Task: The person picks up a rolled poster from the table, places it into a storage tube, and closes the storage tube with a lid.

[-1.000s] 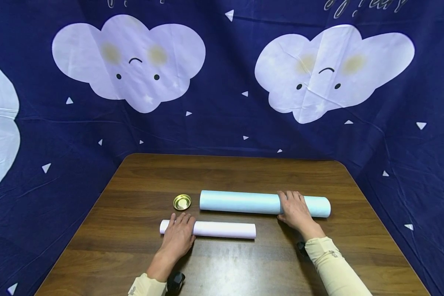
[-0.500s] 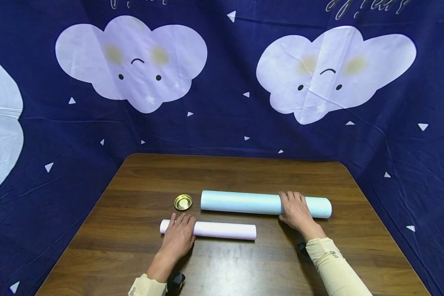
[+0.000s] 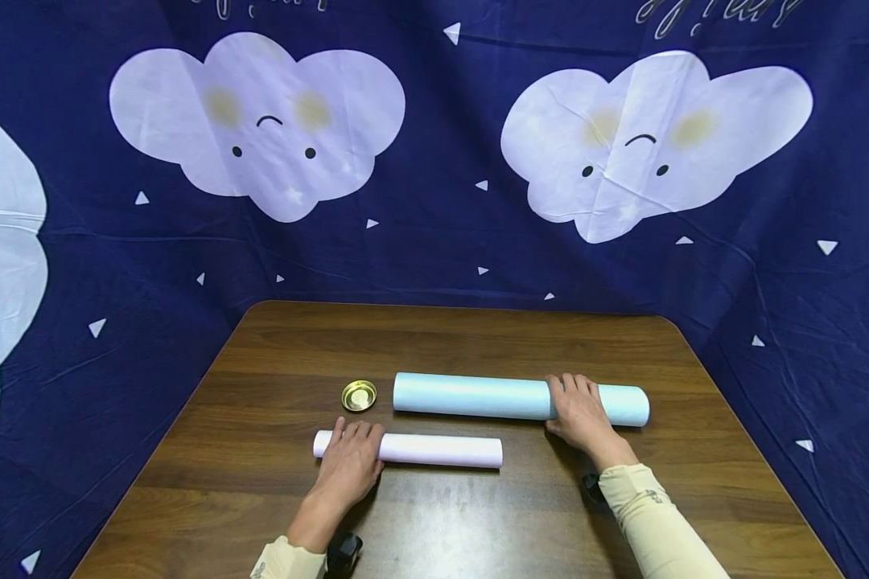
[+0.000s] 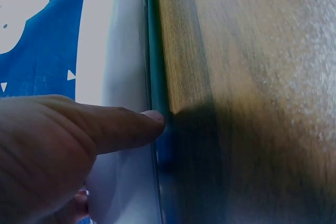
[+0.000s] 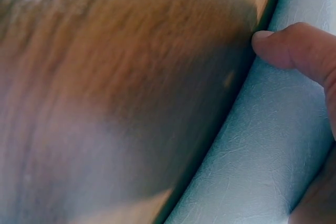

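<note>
My left hand (image 3: 349, 468) grips a slim white roll (image 3: 445, 450) near its left end. In the left wrist view the thumb (image 4: 123, 127) lies across the near side of the white roll (image 4: 113, 66). A longer, thicker light blue roll (image 3: 471, 396) lies farther back, to the right. Over its right half is my right hand (image 3: 581, 416), holding it with the thumb on the near side and fingers across the top. The right wrist view shows this thumb (image 5: 296, 51) against the finely creased surface of the blue roll (image 5: 262, 129). Both rolls lie on the table, apart.
A small round gold dish (image 3: 359, 396) stands left of the blue roll and behind the left hand. The brown wooden table (image 3: 449, 338) has rounded far corners. A dark blue cloth (image 3: 434, 161) with printed clouds hangs behind it.
</note>
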Demonstrator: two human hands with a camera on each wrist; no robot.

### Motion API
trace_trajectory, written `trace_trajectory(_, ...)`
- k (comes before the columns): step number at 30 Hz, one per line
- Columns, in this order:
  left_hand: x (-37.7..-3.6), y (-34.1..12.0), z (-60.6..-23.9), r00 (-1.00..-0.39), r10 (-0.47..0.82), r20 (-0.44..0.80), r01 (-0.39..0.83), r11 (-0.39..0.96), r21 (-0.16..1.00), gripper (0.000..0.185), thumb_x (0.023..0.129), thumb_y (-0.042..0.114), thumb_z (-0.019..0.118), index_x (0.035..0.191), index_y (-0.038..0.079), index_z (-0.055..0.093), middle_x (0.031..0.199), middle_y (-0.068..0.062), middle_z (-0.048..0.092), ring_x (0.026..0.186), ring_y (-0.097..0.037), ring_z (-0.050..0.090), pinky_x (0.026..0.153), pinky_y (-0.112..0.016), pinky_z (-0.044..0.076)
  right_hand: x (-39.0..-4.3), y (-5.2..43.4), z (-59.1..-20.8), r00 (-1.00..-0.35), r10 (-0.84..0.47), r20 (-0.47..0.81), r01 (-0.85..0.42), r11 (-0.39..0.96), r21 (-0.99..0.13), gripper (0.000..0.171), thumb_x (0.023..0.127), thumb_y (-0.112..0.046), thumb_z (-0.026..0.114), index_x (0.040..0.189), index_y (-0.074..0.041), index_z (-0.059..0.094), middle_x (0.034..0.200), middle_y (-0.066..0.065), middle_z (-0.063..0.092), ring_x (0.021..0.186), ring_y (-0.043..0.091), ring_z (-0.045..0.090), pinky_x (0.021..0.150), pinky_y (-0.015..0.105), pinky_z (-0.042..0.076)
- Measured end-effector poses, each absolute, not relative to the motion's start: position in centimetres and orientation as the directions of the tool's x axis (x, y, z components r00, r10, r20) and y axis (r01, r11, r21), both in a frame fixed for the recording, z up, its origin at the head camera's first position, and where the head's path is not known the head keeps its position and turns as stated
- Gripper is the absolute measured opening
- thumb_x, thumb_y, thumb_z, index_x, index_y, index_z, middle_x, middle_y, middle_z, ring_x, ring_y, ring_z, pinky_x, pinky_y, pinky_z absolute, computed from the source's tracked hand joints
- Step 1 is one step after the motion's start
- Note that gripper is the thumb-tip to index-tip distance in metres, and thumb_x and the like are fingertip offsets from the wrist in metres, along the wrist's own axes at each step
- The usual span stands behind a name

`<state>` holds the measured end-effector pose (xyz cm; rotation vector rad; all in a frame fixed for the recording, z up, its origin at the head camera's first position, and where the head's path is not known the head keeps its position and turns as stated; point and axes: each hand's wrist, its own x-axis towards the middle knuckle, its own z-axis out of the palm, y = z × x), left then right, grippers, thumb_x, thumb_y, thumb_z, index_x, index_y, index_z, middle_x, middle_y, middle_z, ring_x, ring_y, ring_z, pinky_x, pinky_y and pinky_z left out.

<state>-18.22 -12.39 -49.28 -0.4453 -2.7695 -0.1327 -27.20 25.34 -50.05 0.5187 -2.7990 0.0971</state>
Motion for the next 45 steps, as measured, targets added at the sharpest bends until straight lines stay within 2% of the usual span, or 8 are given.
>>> trace_trajectory(45,-18.22,-12.68,-48.79,-0.882,0.295,0.367,0.323,0.946,0.016,0.037,0.066,0.016,0.08,0.095,0.009,0.057,0.094,-0.01,0.066,0.099,-0.031,0.062,0.103,-0.052,0.039,-27.14,25.46,-50.16,-0.896,-0.33,0.296,-0.359,0.932,-0.048,0.073,0.062,-0.024,0.085,0.122,0.0,0.05,0.108,0.021,0.056,0.104,0.042,0.049,0.09,0.056,0.035)
